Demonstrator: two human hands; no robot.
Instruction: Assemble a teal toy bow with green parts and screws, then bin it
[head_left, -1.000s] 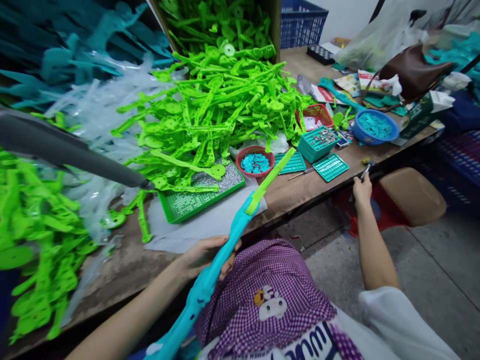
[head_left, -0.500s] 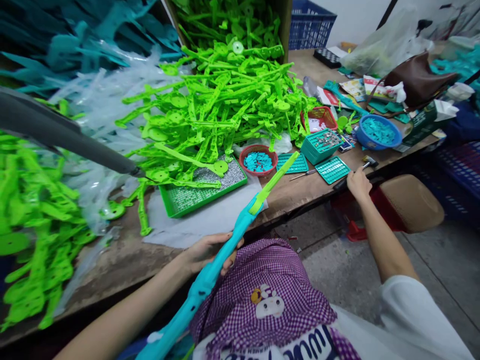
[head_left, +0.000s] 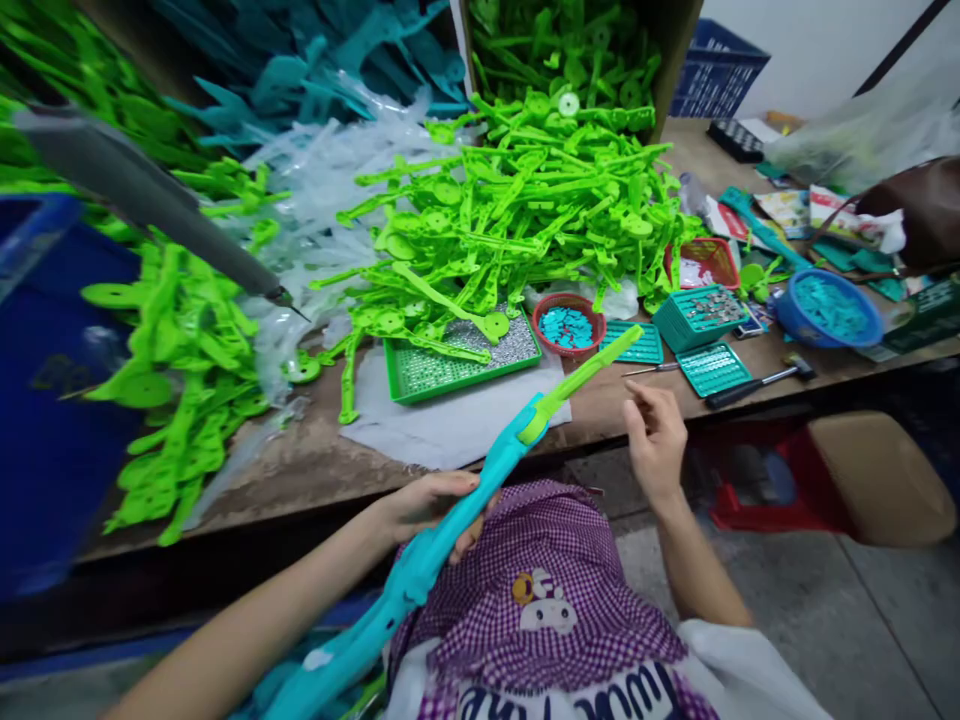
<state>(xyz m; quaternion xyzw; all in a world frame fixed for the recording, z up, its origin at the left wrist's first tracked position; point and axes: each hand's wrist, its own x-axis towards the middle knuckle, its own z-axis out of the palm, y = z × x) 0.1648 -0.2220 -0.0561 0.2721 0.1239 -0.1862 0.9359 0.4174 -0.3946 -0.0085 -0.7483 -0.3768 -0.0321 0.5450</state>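
Observation:
A long turquoise plastic piece (head_left: 431,550) slants from my lap up toward the table, with a narrow lime-green arm (head_left: 589,378) joined to its far end. My left hand (head_left: 409,508) is wrapped round its middle. Just off the table edge, to the right of the green arm, is my right hand (head_left: 658,440); its fingers are loosely bent and apart, with nothing visible in them. A hammer (head_left: 765,380) lies on the table beyond it, beside a teal slotted tray (head_left: 714,370). A thin screwdriver (head_left: 652,369) rests nearby.
Lime-green plastic parts (head_left: 517,220) are heaped across the table. A green tray (head_left: 397,385) holds small metal pieces. A red basket (head_left: 568,345) and a blue bowl (head_left: 844,335) hold turquoise pieces. A grey powered tool (head_left: 172,210) hangs at left. A red stool (head_left: 787,500) stands below right.
My right hand has let go of the hammer and moved left toward the green arm. The hammer now lies on the table. My left hand keeps its hold; the view has turned left.

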